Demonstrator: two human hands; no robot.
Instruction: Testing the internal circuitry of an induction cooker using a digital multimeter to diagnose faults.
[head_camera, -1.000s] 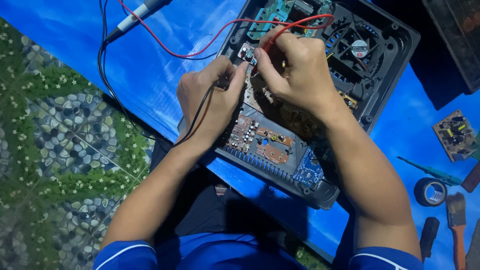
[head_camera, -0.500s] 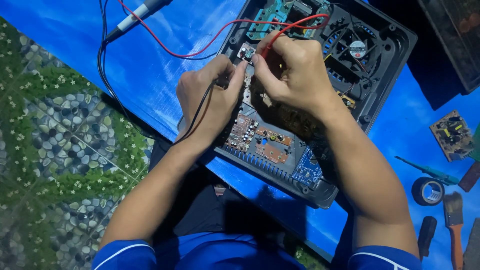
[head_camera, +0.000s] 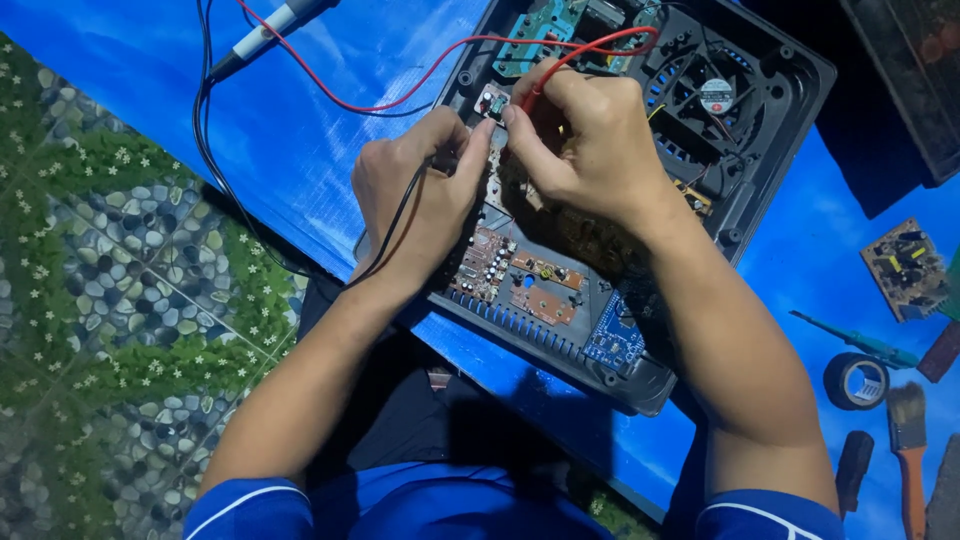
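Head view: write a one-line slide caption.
Left hand with a black-wired probe and right hand with a red-wired probe meet over a circuit board in an opened black case.

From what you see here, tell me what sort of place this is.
Probably an informal electronics repair spot on the floor: an opened black plastic appliance casing with bare circuit boards lies on a blue sheet, both hands hold red and black probe leads, and a black tape roll lies nearby.

Left approach: open blue sheet (head_camera: 330, 150), crossed by red lead (head_camera: 400, 95) and black lead (head_camera: 205, 150).
Right approach: narrowed by tape roll (head_camera: 857, 380), brush (head_camera: 908, 440), loose circuit board (head_camera: 905, 268).
Centre: blocked by open casing (head_camera: 770, 60), both hands above.
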